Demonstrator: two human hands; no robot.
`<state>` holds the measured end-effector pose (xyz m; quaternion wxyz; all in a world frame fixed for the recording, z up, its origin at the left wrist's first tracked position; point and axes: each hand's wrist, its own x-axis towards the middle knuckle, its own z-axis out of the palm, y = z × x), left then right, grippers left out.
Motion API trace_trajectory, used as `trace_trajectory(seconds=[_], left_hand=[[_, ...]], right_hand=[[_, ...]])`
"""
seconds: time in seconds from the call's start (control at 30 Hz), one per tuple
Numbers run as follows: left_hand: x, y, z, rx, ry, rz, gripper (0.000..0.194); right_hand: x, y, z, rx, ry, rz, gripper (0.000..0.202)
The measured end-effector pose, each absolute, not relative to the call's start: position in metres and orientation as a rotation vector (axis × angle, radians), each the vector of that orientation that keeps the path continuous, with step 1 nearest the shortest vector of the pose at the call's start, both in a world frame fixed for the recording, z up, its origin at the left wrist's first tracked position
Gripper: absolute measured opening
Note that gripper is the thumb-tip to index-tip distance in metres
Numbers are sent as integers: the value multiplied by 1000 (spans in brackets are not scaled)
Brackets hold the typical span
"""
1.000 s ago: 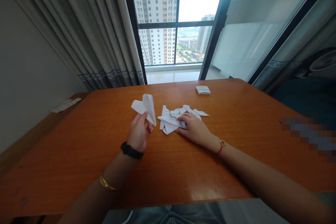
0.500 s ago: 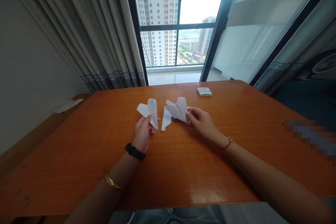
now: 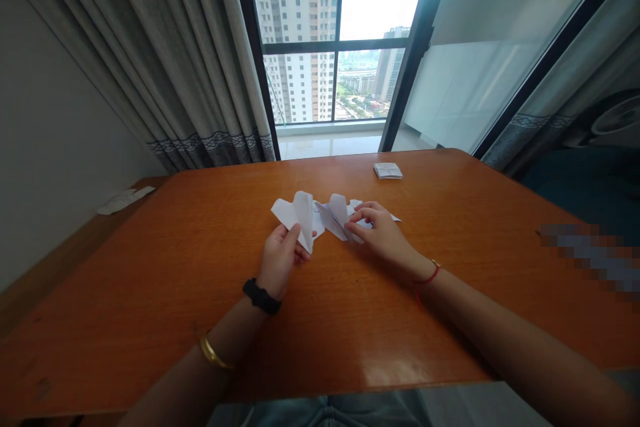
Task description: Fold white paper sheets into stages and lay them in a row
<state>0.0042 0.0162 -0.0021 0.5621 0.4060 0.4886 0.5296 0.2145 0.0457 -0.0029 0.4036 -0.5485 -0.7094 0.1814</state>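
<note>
My left hand [image 3: 281,255], with a black band at the wrist, pinches a folded white paper plane [image 3: 301,217] between thumb and fingers. To its right, my right hand [image 3: 383,230] has thumb and forefinger closed on a second folded paper plane [image 3: 335,215]. More folded white paper [image 3: 319,225] lies on the wooden table between and behind the two planes, partly hidden by them. A white tip of paper [image 3: 397,218] shows just beyond my right hand.
A small stack of folded white paper [image 3: 388,171] sits near the far edge of the orange-brown table [image 3: 320,333]. More paper [image 3: 125,201] lies on a ledge at the left. A blurred patch [image 3: 590,257] covers something at the right edge.
My left hand has moved right with its plane, closer to the other one. The plane at my right hand has tilted and shifted slightly, and more paper shows behind that hand.
</note>
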Motion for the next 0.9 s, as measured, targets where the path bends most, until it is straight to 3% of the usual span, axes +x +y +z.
trace_trajectory(seconds=[0.1, 0.27, 0.33, 0.53, 0.7, 0.9], left_hand=[[6, 17, -6, 1029, 1174, 1249, 34], [22, 8, -11, 1071, 1165, 1176, 37], [30, 0, -11, 1100, 1074, 1103, 37], [29, -8, -6, 1058, 987, 1056, 46], [25, -6, -2, 1042, 958, 1074, 47], [26, -11, 3, 1071, 970, 1028, 44]], right_hand=[[215, 35, 6, -1343, -1682, 490, 13], [189, -3, 17, -1110, -1848, -66, 4], [179, -13, 16, -1123, -1999, -132, 3], [177, -11, 11, -1139, -2023, 328, 16], [183, -3, 5, -1185, -1747, 712, 8], [185, 3, -2, -1184, -1448, 1044, 48]])
